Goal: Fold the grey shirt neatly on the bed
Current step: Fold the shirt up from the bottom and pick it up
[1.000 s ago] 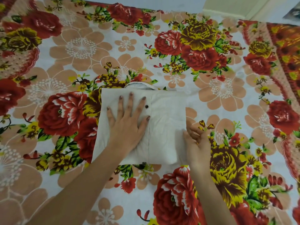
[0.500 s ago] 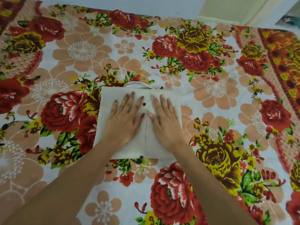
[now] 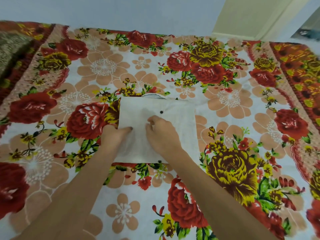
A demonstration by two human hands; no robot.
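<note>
we rest our left hand (image 3: 115, 135) and right hand (image 3: 161, 134), fingers curled loosely and gripping nothing, on the folded grey shirt (image 3: 178, 122) to keep its folds flat on the floral bedsheet (image 3: 230, 104).

Left hand (image 3: 115, 135): fingertips hidden under shirt (image 3: 173, 122) edge. Both forearms cut off at the bottom edge.

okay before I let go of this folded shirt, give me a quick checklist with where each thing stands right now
1. Shirt folded into a compact rectangle: ok.
2. Edges square, none sticking out: not ok, the collar peeks past the far edge.
3. Shirt lies flat on the bedsheet: ok.
4. Left hand clear of the fabric: not ok, it rests at the left edge.
5. Right hand clear: not ok, its fingers are curled on top.
6. Layers underneath smooth: cannot tell.
</note>
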